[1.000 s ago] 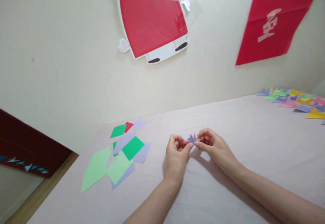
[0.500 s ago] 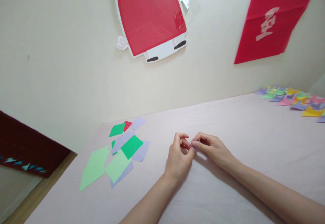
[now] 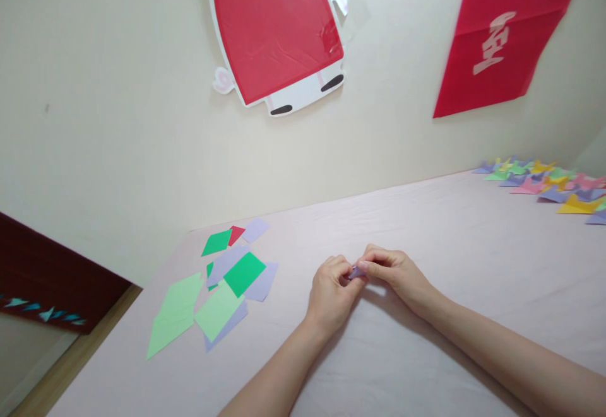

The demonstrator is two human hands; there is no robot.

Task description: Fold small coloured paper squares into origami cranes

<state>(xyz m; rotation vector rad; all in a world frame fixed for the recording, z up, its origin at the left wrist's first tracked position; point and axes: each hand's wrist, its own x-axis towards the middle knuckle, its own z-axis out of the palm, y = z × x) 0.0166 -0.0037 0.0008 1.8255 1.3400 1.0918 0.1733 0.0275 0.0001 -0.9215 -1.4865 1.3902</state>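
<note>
My left hand (image 3: 331, 294) and my right hand (image 3: 395, 276) meet fingertip to fingertip just above the pale pink table (image 3: 473, 259). Between them they pinch a small folded purple paper piece (image 3: 356, 272), mostly hidden by the fingers. Both hands are closed on it. To the left lies a scatter of flat paper squares (image 3: 220, 291) in light green, dark green, lilac and red.
A heap of folded paper figures (image 3: 549, 183) in several colours sits at the far right by the wall. A cartoon cut-out (image 3: 274, 32) and a red banner (image 3: 502, 32) hang on the wall. The table's left edge drops beside a dark wooden board (image 3: 52, 291).
A second ago the purple piece stood up, visible between my fingertips. My hands have since come closer together and lower, and the fingers now cover most of it.
</note>
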